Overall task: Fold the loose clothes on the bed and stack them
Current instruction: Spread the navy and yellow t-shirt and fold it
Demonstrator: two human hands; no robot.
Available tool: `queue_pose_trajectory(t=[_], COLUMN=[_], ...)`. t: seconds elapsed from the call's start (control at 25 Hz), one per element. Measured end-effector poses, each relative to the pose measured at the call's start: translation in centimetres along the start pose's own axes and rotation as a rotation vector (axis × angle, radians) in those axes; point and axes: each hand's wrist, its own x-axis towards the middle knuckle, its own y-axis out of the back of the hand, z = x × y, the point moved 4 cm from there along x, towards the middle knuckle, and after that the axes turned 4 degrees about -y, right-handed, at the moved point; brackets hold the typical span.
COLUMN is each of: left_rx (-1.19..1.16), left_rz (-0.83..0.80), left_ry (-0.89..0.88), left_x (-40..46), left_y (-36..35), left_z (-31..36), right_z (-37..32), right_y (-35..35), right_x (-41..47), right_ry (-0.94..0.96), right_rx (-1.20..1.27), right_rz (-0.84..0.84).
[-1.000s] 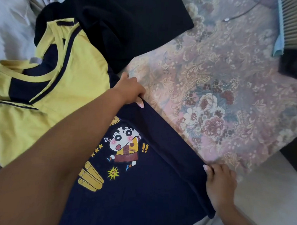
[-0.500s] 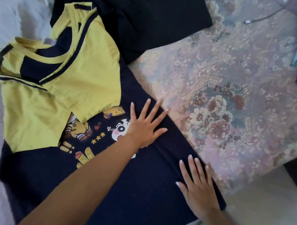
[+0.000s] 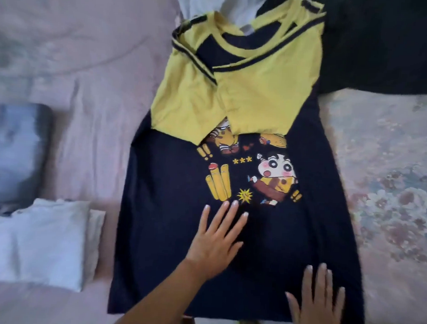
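A navy T-shirt (image 3: 170,223) with yellow sleeves and a cartoon print lies flat on the bed, both yellow sleeves (image 3: 237,94) folded in over its chest. My left hand (image 3: 216,238) rests palm down on the navy cloth just below the print, fingers spread. Palm down too, my right hand (image 3: 316,306) lies on the shirt's lower right part near the hem. Neither hand holds anything.
A folded white garment (image 3: 40,242) lies at the left, with a dark blue-grey folded item (image 3: 14,150) behind it. Black cloth (image 3: 384,44) covers the top right. A pale garment (image 3: 202,2) shows above the collar. Floral bedsheet (image 3: 387,184) extends to the right.
Both hands let go of the shirt's right edge, opened flat and slid down toward the hem. The view swung left, bringing the folded white garment into sight.
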Motion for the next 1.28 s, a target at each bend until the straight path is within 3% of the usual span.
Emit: queue_pose_trajectory(t=[0.12,0.24,0.44,0.6,0.72,0.8,0.96,1.16,1.28], left_rx=[0.021,-0.112,-0.209,-0.230,-0.282,-0.296,-0.184,-0.085,0.058], left_rz=[0.011,-0.064,-0.247,-0.137,-0.015,0.045,0.061,-0.039,-0.005], left_ry=[0.363,0.655,0.657,0.611,0.535,0.526,0.499,0.459,0.451], left_x=[-8.7,-15.2,-17.2,-14.7,-10.8,-6.4,3.5,12.5,13.8], left_y=[-0.4,-1.0,-1.2,1.4,2.6,3.4,4.0,4.4,5.7], left_z=[-6.2,-10.0,-10.0,-9.6,-9.3,-9.7,-11.8,-15.3,-16.3], right_z=[-8.1,-16.9,-22.3,-25.2,-27.2,-28.9,-31.8,-32.8,-32.7], right_y=[1.5,2.8,3.4,9.0,12.2,13.5,15.4,15.0,15.0], right_x=[1.4,5.1,10.0,16.4,23.5,28.6,37.9,42.6,43.0], right_ry=[0.306,0.518,0.540,0.289,0.095,0.142,0.331,0.206,0.218], right_rx=[0.021,-0.107,-0.261,0.165,0.445,0.380,0.020,-0.251,-0.265], right_rz=[-0.035,-0.125,-0.421,-0.439,-0.337,-0.259,-0.098,-0.146,-0.157])
